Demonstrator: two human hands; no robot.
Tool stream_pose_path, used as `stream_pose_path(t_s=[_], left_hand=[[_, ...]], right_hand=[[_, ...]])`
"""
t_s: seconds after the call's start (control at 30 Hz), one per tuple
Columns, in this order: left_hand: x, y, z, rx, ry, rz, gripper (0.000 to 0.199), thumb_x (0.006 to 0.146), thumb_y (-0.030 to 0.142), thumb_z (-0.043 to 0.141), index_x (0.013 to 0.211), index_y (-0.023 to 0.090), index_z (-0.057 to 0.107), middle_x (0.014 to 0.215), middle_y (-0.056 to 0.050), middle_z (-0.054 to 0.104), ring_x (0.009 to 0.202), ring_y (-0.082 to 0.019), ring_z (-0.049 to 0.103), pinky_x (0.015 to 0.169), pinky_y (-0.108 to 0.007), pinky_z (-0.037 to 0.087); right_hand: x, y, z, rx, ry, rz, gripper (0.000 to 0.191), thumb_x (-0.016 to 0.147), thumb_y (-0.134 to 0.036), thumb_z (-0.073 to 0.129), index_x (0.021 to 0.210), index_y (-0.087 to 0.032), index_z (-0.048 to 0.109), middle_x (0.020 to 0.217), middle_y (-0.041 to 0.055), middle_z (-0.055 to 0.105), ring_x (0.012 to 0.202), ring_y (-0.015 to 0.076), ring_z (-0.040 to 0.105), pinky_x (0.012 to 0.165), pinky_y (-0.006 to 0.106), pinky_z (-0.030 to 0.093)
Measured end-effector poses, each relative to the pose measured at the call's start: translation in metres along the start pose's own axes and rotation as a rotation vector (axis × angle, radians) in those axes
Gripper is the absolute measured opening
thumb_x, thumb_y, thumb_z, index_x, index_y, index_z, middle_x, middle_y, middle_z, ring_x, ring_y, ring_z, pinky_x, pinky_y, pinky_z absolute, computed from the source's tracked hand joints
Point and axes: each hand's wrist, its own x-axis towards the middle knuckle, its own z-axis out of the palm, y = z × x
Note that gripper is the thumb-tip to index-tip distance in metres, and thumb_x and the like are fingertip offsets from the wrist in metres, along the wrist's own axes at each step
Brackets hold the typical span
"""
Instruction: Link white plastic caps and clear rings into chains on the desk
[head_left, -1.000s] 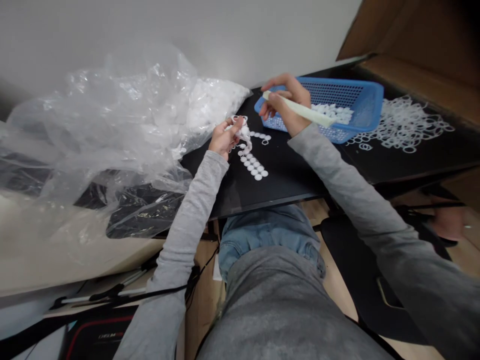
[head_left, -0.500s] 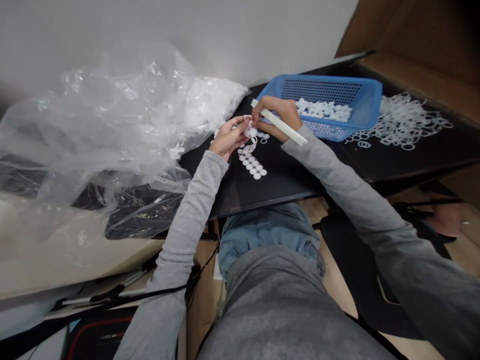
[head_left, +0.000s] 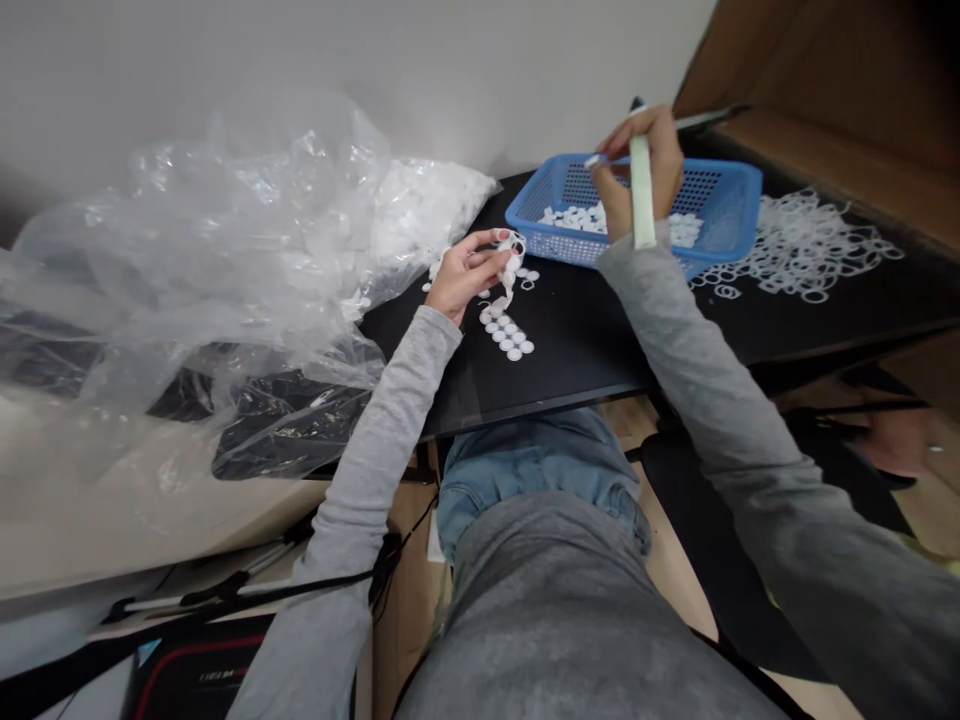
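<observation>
Pinching strip (head_left: 511,272) in left hand (head_left: 463,275) and bit (head_left: 593,161) in right hand (head_left: 651,160), best to keep stick (head_left: 642,205) clear of basket (head_left: 742,205)

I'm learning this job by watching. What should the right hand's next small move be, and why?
Probably open the fingertips and let go of what looks like a small white piece: the right hand pinches it over the blue basket, where similar white pieces already lie.

probably a small workroom: black table (head_left: 577,340), blue parts basket (head_left: 731,215), bulging plastic bag (head_left: 262,240).
</observation>
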Motion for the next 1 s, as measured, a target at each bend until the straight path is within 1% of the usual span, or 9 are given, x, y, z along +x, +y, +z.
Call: stream_pose_path(t_s=[0.1,0.17,0.27,0.33,0.4,0.47,0.57,0.8,1.0], left_hand=[[0.002,-0.003,-0.003,0.009,0.055,0.029,0.039,0.077,0.031,0.075,0.111,0.019,0.060,0.103,-0.006,0.070,0.104,-0.020,0.068,0.092,-0.038,0.054],[0.004,-0.005,-0.005,0.003,0.091,0.027,0.042,0.077,0.030,0.075,0.114,0.020,0.058,0.102,-0.005,0.069,0.105,-0.020,0.067,0.093,-0.038,0.054],[0.006,-0.006,-0.007,-0.024,0.146,0.013,0.045,0.075,0.025,0.077,0.114,0.021,0.055,0.101,-0.005,0.068,0.107,-0.019,0.066,0.095,-0.036,0.053],[0.008,-0.007,-0.009,-0.043,0.182,0.017,0.047,0.074,0.024,0.078,0.114,0.021,0.054,0.101,-0.005,0.068,0.108,-0.019,0.065,0.095,-0.034,0.052],[0.010,-0.008,-0.010,-0.053,0.206,0.030,0.047,0.074,0.025,0.078,0.114,0.021,0.053,0.103,-0.005,0.067,0.110,-0.020,0.064,0.096,-0.035,0.051],[0.011,-0.009,-0.010,-0.057,0.219,0.047,0.048,0.074,0.027,0.078,0.114,0.021,0.052,0.104,-0.006,0.066,0.113,-0.021,0.063,0.097,-0.035,0.050],[0.013,-0.010,-0.011,-0.066,0.226,0.062,0.051,0.072,0.028,0.080,0.113,0.021,0.052,0.104,-0.006,0.066,0.115,-0.022,0.062,0.098,-0.035,0.049],[0.014,-0.011,-0.010,-0.081,0.224,0.063,0.050,0.073,0.030,0.079,0.114,0.021,0.052,0.104,-0.005,0.066,0.114,-0.022,0.063,0.097,-0.037,0.050],[0.013,-0.011,-0.011,-0.058,0.216,0.064,0.054,0.072,0.033,0.080,0.116,0.023,0.051,0.106,-0.007,0.067,0.111,-0.022,0.065,0.096,-0.037,0.052]], right_hand=[[0.002,-0.003,-0.001,-0.012,-0.030,0.023,0.013,0.080,-0.017,0.062,0.080,-0.027,0.053,0.095,0.0004,0.067,0.091,0.0145,0.059,0.083,0.024,0.045],[-0.001,-0.005,0.008,0.186,-0.131,0.170,0.013,0.092,-0.026,0.051,0.080,-0.026,0.055,0.085,-0.0007,0.070,0.079,0.0125,0.062,0.077,0.025,0.047],[-0.006,-0.007,0.023,0.467,-0.291,0.450,0.016,0.097,-0.023,0.039,0.090,-0.023,0.054,0.074,-0.0025,0.073,0.066,0.0107,0.065,0.070,0.025,0.049],[-0.010,-0.007,0.026,0.512,-0.391,0.581,0.009,0.094,-0.020,0.046,0.090,-0.021,0.055,0.076,-0.0010,0.075,0.069,0.0112,0.068,0.076,0.027,0.051],[-0.014,-0.007,0.026,0.498,-0.495,0.647,0.007,0.087,-0.026,0.059,0.087,-0.019,0.060,0.081,0.0019,0.076,0.075,0.0135,0.069,0.085,0.031,0.052],[-0.017,-0.007,0.025,0.473,-0.552,0.665,0.019,0.076,-0.033,0.072,0.084,-0.019,0.065,0.082,0.0035,0.075,0.081,0.0170,0.070,0.091,0.036,0.052],[-0.020,-0.009,0.026,0.435,-0.531,0.680,0.024,0.066,-0.036,0.080,0.074,-0.019,0.064,0.082,0.0041,0.074,0.086,0.0211,0.071,0.092,0.042,0.052],[-0.022,-0.009,0.030,0.423,-0.547,0.671,0.020,0.076,-0.030,0.076,0.067,-0.020,0.060,0.080,0.0012,0.072,0.082,0.0209,0.073,0.087,0.042,0.056],[-0.021,-0.007,0.029,0.431,-0.560,0.670,0.028,0.068,-0.038,0.081,0.068,-0.022,0.058,0.075,0.0015,0.070,0.086,0.0236,0.072,0.088,0.043,0.055]])
